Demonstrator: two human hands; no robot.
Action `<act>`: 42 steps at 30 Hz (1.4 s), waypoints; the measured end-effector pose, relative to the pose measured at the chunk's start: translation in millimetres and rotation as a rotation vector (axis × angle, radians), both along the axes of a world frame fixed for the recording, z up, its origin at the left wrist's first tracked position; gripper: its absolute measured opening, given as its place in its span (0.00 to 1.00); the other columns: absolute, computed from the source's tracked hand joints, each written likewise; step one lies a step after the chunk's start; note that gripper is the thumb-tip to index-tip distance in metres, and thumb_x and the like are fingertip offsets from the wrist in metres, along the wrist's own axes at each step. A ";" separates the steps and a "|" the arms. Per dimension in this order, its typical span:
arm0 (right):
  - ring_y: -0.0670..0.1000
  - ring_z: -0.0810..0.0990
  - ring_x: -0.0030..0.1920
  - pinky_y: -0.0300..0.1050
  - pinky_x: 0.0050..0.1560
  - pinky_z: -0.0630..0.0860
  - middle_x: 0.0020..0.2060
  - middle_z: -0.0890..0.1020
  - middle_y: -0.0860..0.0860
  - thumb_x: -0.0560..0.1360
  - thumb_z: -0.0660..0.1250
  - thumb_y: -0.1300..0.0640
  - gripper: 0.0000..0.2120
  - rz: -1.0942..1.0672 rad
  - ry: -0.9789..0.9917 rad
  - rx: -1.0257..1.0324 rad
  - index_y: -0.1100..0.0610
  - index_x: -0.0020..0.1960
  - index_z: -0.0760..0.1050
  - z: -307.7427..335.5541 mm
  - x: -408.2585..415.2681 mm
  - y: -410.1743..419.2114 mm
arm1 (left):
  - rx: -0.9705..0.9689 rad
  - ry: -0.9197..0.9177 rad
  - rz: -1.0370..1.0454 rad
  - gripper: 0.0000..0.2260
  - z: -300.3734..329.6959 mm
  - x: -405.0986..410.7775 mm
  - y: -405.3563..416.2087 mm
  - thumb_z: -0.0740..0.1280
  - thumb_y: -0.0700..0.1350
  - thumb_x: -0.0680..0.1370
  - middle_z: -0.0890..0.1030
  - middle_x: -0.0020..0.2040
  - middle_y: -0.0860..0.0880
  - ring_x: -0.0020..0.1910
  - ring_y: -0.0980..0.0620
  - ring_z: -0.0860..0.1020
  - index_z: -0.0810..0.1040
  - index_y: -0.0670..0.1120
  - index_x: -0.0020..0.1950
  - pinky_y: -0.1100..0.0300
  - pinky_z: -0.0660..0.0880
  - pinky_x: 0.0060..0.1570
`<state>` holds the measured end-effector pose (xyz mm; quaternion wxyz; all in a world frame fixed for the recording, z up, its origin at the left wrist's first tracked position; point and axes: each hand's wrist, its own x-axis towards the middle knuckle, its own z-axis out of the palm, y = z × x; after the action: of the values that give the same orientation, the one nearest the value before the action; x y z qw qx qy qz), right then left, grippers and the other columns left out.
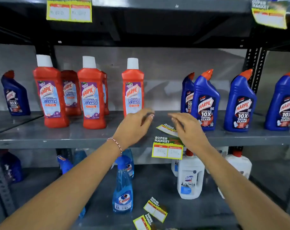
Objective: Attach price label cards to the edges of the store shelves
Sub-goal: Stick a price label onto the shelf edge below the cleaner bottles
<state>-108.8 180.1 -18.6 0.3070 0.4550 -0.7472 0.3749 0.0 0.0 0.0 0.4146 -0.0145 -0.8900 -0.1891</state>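
Note:
A yellow-bordered price label card point(167, 149) hangs from the front edge of the middle grey shelf point(58, 141). Another card point(165, 128) lies flat on that shelf, just left of my right hand point(189, 128). My left hand point(134, 128) hovers over the shelf with fingers loosely curled and nothing in it. My right hand is also empty, fingers apart and blurred. Two loose cards point(155, 210) point(143, 222) lie on the lower shelf. Cards point(69, 11) point(269, 17) hang from the top shelf edge.
Red Harpic bottles point(91, 95) stand left and centre on the middle shelf, blue Harpic bottles point(205, 102) to the right. On the lower shelf are a blue Colin spray bottle point(122, 191) and white Domex bottles point(189, 178). Perforated uprights point(255, 67) frame the bays.

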 end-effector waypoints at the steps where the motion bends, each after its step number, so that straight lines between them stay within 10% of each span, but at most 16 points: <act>1: 0.54 0.80 0.54 0.56 0.56 0.77 0.52 0.85 0.53 0.79 0.64 0.61 0.11 0.001 0.008 0.015 0.57 0.60 0.80 -8.8 -1.9 4.9 | 0.044 -0.026 -0.039 0.10 -5.8 -1.2 2.0 0.62 0.50 0.80 0.82 0.38 0.50 0.35 0.54 0.76 0.80 0.48 0.54 0.55 0.77 0.40; 13: 0.46 0.77 0.48 0.62 0.52 0.72 0.40 0.81 0.39 0.70 0.74 0.63 0.09 -0.001 -0.101 0.066 0.48 0.41 0.84 -40.8 16.6 20.2 | -0.048 0.013 -0.127 0.07 -49.5 6.9 20.4 0.72 0.36 0.70 0.83 0.39 0.53 0.41 0.55 0.75 0.84 0.49 0.39 0.55 0.73 0.45; 20: 0.36 0.82 0.47 0.29 0.46 0.75 0.41 0.85 0.36 0.71 0.75 0.59 0.08 0.201 -0.374 0.014 0.47 0.48 0.83 -43.3 68.7 -8.5 | 0.417 0.006 -0.092 0.09 -83.0 67.2 -11.5 0.72 0.37 0.74 0.80 0.34 0.59 0.30 0.60 0.74 0.81 0.51 0.41 0.73 0.68 0.33; 27: 0.43 0.81 0.44 0.56 0.51 0.75 0.40 0.86 0.41 0.71 0.74 0.53 0.02 0.195 -0.140 -0.058 0.47 0.44 0.84 -49.7 110.0 -119.3 | 0.730 0.148 0.125 0.09 -72.2 123.2 -90.6 0.76 0.37 0.70 0.84 0.33 0.53 0.34 0.55 0.81 0.82 0.51 0.39 0.68 0.77 0.33; 34: 0.49 0.81 0.42 0.57 0.47 0.73 0.38 0.85 0.43 0.70 0.75 0.52 0.02 0.098 -0.051 -0.108 0.46 0.42 0.83 -46.0 133.3 -189.4 | 0.709 0.191 0.276 0.12 -62.4 142.8 -144.6 0.77 0.39 0.69 0.83 0.34 0.53 0.32 0.58 0.79 0.80 0.55 0.36 0.58 0.79 0.40; 42: 0.42 0.69 0.49 0.43 0.46 0.53 0.45 0.75 0.42 0.70 0.74 0.58 0.11 -0.050 -0.106 -0.091 0.44 0.49 0.82 -41.8 139.0 -192.3 | 0.408 0.286 0.406 0.11 -58.7 145.3 -150.1 0.75 0.37 0.68 0.76 0.42 0.53 0.35 0.62 0.73 0.81 0.51 0.44 0.75 0.69 0.37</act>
<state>30.2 -12.2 -60.5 0.2965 0.4013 -0.7556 0.4245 145.3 -150.1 -58.7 0.5591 0.2202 -0.7511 -0.2734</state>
